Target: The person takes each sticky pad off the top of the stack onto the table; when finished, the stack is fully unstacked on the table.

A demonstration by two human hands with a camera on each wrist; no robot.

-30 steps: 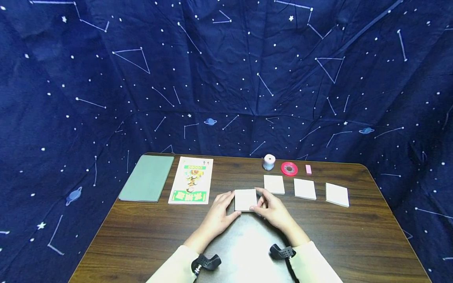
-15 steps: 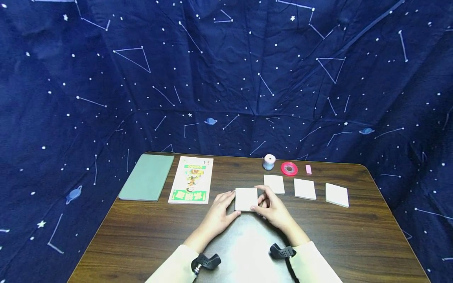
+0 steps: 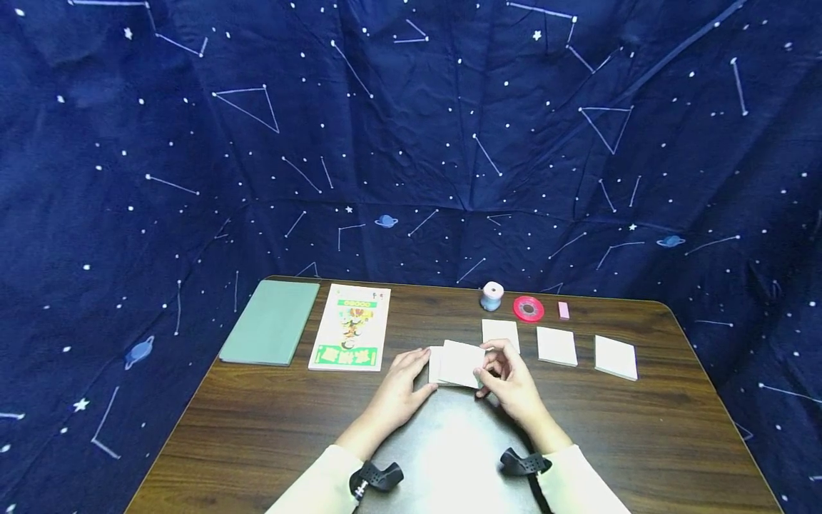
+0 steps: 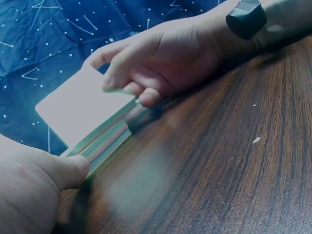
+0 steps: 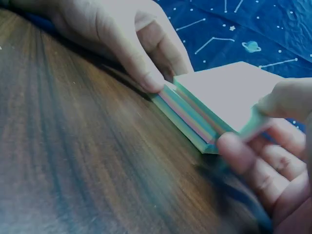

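My right hand [image 3: 514, 389] pinches a white square paper pad [image 3: 461, 363] by its right side, thumb on the top face. The pad sits over a lower stack of square paper [image 3: 434, 365], shifted to the right of it and slightly turned. My left hand [image 3: 399, 392] holds the lower stack at its left side, with the thumb [image 4: 75, 170] at the near corner. Coloured layers show along the stack's edge [image 5: 185, 119] in the right wrist view. The upper pad's top [image 4: 85, 107] is plain white in the left wrist view.
Three white square pads, among them the middle one [image 3: 556, 346], lie to the right. Behind them stand a thread spool [image 3: 491, 296], a red ring-shaped roll [image 3: 529, 309] and a pink eraser-like block [image 3: 563, 310]. A green folder [image 3: 270, 321] and a printed booklet [image 3: 349, 328] lie left.
The upper pad has slid right off the lower stack with my right hand, uncovering the stack's left strip. My left hand has stayed nearly in place. The head view has shifted slightly.
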